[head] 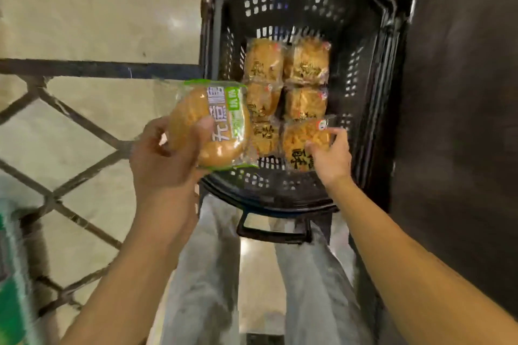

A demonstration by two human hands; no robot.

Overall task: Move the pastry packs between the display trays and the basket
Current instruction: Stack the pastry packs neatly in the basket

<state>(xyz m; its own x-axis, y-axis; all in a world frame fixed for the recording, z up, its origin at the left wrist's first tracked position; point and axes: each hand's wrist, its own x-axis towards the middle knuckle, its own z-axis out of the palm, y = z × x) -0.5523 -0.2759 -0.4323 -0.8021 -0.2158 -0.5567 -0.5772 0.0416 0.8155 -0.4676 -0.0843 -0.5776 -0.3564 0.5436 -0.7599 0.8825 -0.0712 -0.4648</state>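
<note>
Left hand (165, 154) grips green-banded pastry pack (213, 123) at basket (280, 193) 9 o'clock rim. Right hand (330, 159) pinches near pack (304, 145) at 5 o'clock. You lift pack level, avoiding 5 neighbours.

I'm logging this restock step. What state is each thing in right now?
Left hand: grips the green-edged pastry pack.
Green-edged pastry pack: sealed, held at the basket's left rim.
Right hand: inside the basket, grip on the near right pack.
Near right pack: sealed, pinched.
Other packs: sealed, lying in two rows.
Basket: upright, partly filled.
</note>
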